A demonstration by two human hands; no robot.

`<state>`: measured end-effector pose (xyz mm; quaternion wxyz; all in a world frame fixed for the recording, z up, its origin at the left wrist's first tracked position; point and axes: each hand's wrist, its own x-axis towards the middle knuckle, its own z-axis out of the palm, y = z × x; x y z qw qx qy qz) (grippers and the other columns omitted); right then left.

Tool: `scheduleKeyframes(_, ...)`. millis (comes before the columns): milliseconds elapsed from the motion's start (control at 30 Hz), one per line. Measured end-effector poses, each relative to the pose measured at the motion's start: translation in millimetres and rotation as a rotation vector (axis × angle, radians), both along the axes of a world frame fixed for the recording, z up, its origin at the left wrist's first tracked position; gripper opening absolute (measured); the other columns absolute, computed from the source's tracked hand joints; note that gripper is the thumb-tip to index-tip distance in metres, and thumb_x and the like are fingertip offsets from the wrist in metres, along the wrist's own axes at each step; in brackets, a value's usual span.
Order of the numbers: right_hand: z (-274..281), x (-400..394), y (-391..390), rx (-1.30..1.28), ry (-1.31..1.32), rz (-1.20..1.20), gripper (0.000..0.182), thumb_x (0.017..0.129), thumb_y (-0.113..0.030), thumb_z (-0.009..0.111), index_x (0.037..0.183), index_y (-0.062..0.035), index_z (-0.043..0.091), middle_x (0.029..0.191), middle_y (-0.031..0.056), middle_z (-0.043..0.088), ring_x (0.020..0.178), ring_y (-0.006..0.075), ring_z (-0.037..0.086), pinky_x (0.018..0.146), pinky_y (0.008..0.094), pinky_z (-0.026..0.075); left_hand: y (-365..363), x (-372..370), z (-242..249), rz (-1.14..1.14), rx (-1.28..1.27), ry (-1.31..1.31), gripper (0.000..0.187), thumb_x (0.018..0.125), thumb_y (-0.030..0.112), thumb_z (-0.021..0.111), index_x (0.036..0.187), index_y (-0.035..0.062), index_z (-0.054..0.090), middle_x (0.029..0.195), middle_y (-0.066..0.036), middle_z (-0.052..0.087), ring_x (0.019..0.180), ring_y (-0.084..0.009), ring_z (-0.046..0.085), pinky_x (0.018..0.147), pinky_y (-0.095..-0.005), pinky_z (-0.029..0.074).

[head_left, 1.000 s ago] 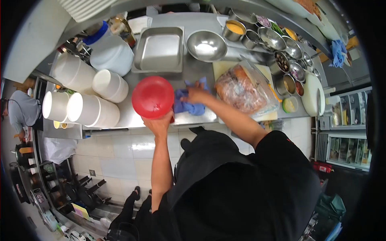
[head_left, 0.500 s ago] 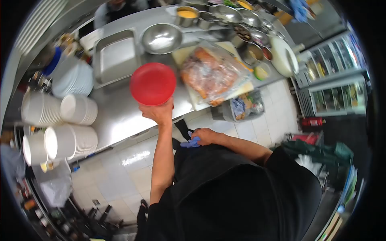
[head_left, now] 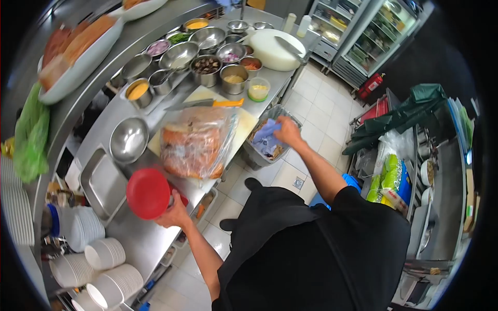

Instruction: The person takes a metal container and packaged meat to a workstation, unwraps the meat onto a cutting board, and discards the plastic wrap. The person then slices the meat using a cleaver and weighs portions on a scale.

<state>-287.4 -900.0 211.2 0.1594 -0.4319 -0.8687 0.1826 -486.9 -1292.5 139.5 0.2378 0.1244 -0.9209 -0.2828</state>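
My left hand [head_left: 174, 213] grips a round red bowl [head_left: 148, 193] by its edge, over the near side of the steel counter. Another piece of red shows behind the fingers, too hidden to tell. My right hand [head_left: 289, 132] reaches over the grey waste bin [head_left: 252, 159], its fingers closed at a crumpled blue disposable glove [head_left: 266, 136]. Where that glove ends and the rubbish below begins is hard to make out. Beside the bowl, a large piece of orange-brown meat or fish in clear plastic [head_left: 192, 142] lies on a cutting board [head_left: 244, 122].
An orange-handled knife [head_left: 226, 103] lies beyond the bag. Steel bowl [head_left: 129, 140] and tray [head_left: 101, 184] stand left of it. Several ingredient pots [head_left: 206, 70] fill the back. A second knife [head_left: 288, 45] rests on a round white block [head_left: 273, 51]. White tubs [head_left: 115, 286] stack near left.
My view has turned toward the right. The right hand, with the blue glove, has gone from beside my body out to the bin. My left hand still holds the red bowl.
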Motion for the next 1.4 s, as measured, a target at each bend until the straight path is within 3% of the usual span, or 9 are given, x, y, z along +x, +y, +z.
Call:
scheduleKeyframes(300, -15.3, -60.9, 250.7, 0.005, 0.55, -0.173, 0.046, 0.065, -0.021, 0.075, 0.106, -0.0041, 0.064, 0.118, 0.0233, 0.059, 0.109, 0.0341, 0.057, 0.094, 0.0399, 0.044, 32.4, 29.5, -12.0, 0.218, 0.048, 0.112, 0.105, 0.063, 0.049, 0.082, 0.137, -0.0059, 0.033, 0.127, -0.026, 0.046, 0.118, -0.0445, 0.043, 0.096, -0.0527, 0.036)
scheduleKeyframes(433, -29.9, -98.2, 294.8, 0.104, 0.613, -0.006, 0.046, 0.068, -0.021, 0.074, 0.11, -0.0058, 0.063, 0.124, 0.0238, 0.055, 0.118, 0.0349, 0.051, 0.103, 0.0406, 0.038, 78.6, 82.6, -0.9, 0.027, 0.235, 0.06, 0.078, 0.089, 0.039, 0.061, 0.142, -0.0069, 0.026, 0.137, -0.029, 0.04, 0.124, -0.039, 0.043, 0.104, -0.0466, 0.033)
scheduleKeyframes(567, -20.6, -91.6, 357.5, 0.498, 0.46, 0.013, 0.043, 0.07, -0.021, 0.072, 0.108, -0.0049, 0.064, 0.123, 0.0252, 0.055, 0.118, 0.0383, 0.049, 0.102, 0.0453, 0.036, 144.8, 70.3, 28.4, -0.119, 0.84, -0.163, 0.067, 0.095, 0.039, 0.053, 0.142, -0.0027, 0.029, 0.142, -0.02, 0.039, 0.129, -0.0324, 0.041, 0.105, -0.0412, 0.034)
scheduleKeyframes(667, -15.2, -94.6, 410.6, 0.3, 0.544, 0.029, 0.03, 0.08, -0.014, 0.065, 0.106, 0.0005, 0.064, 0.103, 0.0157, 0.067, 0.095, 0.0285, 0.065, 0.087, 0.0372, 0.048, 132.3, 37.5, 12.2, -0.327, 1.364, -0.32, 0.064, 0.097, 0.046, 0.047, 0.143, 0.0039, 0.032, 0.145, -0.012, 0.039, 0.131, -0.0279, 0.041, 0.106, -0.0414, 0.035)
scheduleKeyframes(833, -5.7, -153.1, 291.3, -0.66, 0.582, 0.78, 0.024, 0.091, -0.012, 0.061, 0.113, -0.0031, 0.06, 0.096, 0.0043, 0.065, 0.092, 0.0124, 0.061, 0.08, 0.0259, 0.049, 116.9, 5.4, 15.5, -0.363, 1.602, -0.409, 0.063, 0.098, 0.048, 0.041, 0.141, 0.0029, 0.035, 0.141, -0.012, 0.044, 0.129, -0.026, 0.044, 0.108, -0.0418, 0.035)
scheduleKeyframes(933, -13.4, -186.2, 159.8, -0.699, 0.292, 1.068, 0.046, 0.096, -0.035, 0.051, 0.128, -0.0016, 0.053, 0.12, 0.0135, 0.062, 0.108, 0.0226, 0.059, 0.096, 0.0341, 0.044, 112.1, -11.2, 7.2, -0.325, 1.528, -0.511, 0.065, 0.096, 0.05, 0.045, 0.14, 0.002, 0.037, 0.133, -0.012, 0.052, 0.122, -0.0257, 0.05, 0.104, -0.0387, 0.039)
scheduleKeyframes(1267, -27.6, -302.5, 58.5, -1.025, -0.369, 1.088, 0.078, 0.092, -0.066, 0.038, 0.133, -0.0003, 0.049, 0.13, 0.0146, 0.055, 0.121, 0.0232, 0.05, 0.103, 0.0314, 0.036, 149.6, 14.7, -14.6, -0.193, 1.831, 0.088, 0.063, 0.099, 0.051, 0.037, 0.137, 0.0005, 0.04, 0.134, -0.016, 0.05, 0.118, -0.0285, 0.053, 0.101, -0.0425, 0.043)
scheduleKeyframes(1333, -33.1, -302.7, 57.3, -1.213, -0.401, 1.026, 0.086, 0.09, -0.07, 0.037, 0.139, -0.0001, 0.042, 0.14, 0.0166, 0.046, 0.126, 0.0243, 0.045, 0.105, 0.0319, 0.034, 164.7, 6.6, -8.8, 0.106, 1.758, 0.046, 0.057, 0.098, 0.051, 0.038, 0.12, 0.0011, 0.054, 0.109, -0.014, 0.063, 0.097, -0.0251, 0.062, 0.086, -0.0394, 0.051)
scheduleKeyframes(1400, -68.1, -312.2, 56.5, -1.111, -0.379, 1.016, 0.085, 0.09, -0.069, 0.037, 0.141, -0.0011, 0.04, 0.143, 0.0151, 0.043, 0.129, 0.0223, 0.042, 0.106, 0.0307, 0.033, 164.7, 9.9, 24.1, 0.132, 1.181, -0.211, 0.052, 0.099, 0.048, 0.038, 0.1, 0.0023, 0.062, 0.081, -0.008, 0.063, 0.074, -0.0198, 0.061, 0.064, -0.0343, 0.05)
